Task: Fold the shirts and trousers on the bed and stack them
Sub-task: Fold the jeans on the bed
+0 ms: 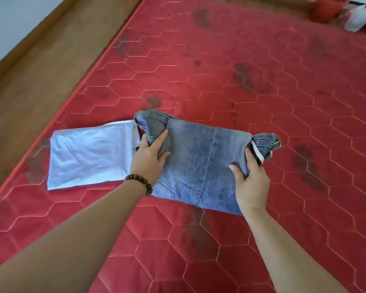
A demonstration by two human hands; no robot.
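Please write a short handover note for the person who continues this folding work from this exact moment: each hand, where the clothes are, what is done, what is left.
Left hand: gripping the left end of the folded jeans, fingers closed on the denim.
Right hand: gripping the right end of the jeans.
Jeans: folded into a compact bundle, held over the red mattress, just right of the white shirt, overlapping its right edge.
Done: the shirt lies folded flat near the mattress's left edge; the jeans appear folded.
Left: probably set the jeans on the shirt to make the stack. A white item at the far corner is too unclear to identify.
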